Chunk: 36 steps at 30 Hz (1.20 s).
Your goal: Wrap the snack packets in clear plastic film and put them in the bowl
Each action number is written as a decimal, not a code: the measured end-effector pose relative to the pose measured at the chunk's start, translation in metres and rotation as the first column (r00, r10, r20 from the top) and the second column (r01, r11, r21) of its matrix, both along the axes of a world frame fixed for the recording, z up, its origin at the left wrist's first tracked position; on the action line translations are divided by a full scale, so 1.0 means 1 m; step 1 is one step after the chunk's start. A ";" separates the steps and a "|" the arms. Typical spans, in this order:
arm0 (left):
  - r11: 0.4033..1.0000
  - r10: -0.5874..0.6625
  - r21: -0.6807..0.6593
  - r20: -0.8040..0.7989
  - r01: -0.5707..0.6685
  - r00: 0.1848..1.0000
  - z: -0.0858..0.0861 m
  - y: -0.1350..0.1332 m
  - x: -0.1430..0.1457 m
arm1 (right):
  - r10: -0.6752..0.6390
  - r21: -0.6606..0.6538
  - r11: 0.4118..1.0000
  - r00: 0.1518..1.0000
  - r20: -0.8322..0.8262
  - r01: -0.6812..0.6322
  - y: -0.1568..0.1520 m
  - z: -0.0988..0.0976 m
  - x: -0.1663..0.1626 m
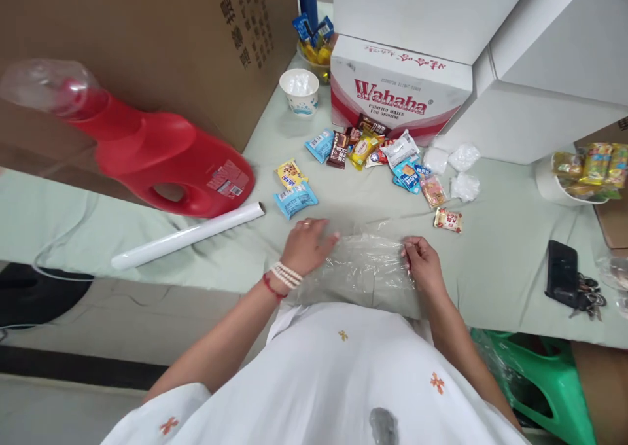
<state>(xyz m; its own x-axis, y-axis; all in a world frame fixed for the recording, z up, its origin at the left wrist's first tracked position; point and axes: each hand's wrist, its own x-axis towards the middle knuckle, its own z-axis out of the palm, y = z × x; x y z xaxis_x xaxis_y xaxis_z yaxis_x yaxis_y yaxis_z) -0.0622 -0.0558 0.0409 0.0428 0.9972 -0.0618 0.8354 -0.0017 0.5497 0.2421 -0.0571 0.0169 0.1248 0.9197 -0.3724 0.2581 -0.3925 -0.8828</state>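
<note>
A clear plastic bag [367,262] lies crinkled on the pale green tablecloth, close to my body. My left hand [307,245] rests at its left side with fingers stretched out, a beaded bracelet on the wrist. At the bag's right edge, my right hand [422,262] pinches the plastic between thumb and fingers. Just beyond the left hand are a blue snack packet [296,200] and a yellow snack packet [291,173]. Farther back sits a pile of wrapped snacks [366,149], with crumpled clear plastic [464,187] to its right. One small red-and-cream packet [448,220] lies nearer the right hand.
On the left lie a red jug [171,150] and a white tube [189,235]. A paper cup [299,93] stands beside the Wahaha box [397,91]. To the right are a white snack bowl [552,182], a black phone [562,271] with keys, and a green stool [544,383] below.
</note>
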 end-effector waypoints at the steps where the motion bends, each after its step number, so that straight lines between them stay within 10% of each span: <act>1: 0.998 -0.052 -0.031 -0.043 0.051 0.998 -0.001 0.006 0.010 | 0.052 0.017 0.998 0.995 0.084 -0.054 0.000 0.002 0.003; 6: 0.983 -0.168 -0.074 0.009 0.168 0.986 -0.015 0.016 0.043 | 0.281 0.155 0.902 0.819 0.500 -0.404 0.011 0.019 0.021; 12: 0.990 -0.136 0.029 0.445 0.138 0.885 -0.016 0.009 0.039 | 0.303 0.039 0.944 0.908 0.289 -0.328 0.038 0.012 0.003; 17: 0.983 0.156 -0.183 0.808 -0.010 0.568 -0.010 0.007 0.026 | 0.172 0.191 0.968 0.985 -0.020 -0.165 0.043 0.015 -0.013; 21: 0.820 0.524 -0.568 0.794 0.069 0.308 -0.004 0.023 0.022 | 0.124 0.100 0.990 0.948 -0.292 -0.099 0.041 0.026 -0.014; 24: 0.697 0.579 -0.680 0.721 0.228 0.381 -0.003 0.036 0.026 | 0.084 -0.049 0.992 0.900 -0.427 -0.116 0.044 0.028 -0.013; 32: 0.942 0.315 -0.332 0.829 -0.046 0.462 -0.014 0.043 0.037 | -0.131 0.145 0.970 0.920 -0.370 0.196 0.048 0.014 -0.003; 36: 0.859 0.416 -0.499 0.811 0.117 0.411 -0.007 0.043 0.037 | -0.141 0.192 0.958 0.936 -0.324 0.211 0.046 0.011 0.005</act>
<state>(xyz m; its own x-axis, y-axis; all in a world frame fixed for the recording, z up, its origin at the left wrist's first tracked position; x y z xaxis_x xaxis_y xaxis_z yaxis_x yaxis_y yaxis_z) -0.0257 -0.0130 0.0341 0.1901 0.8553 -0.4820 -0.1535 0.5108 0.8459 0.2472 -0.0113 0.0278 0.2052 0.9562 -0.2086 -0.0911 -0.1936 -0.9768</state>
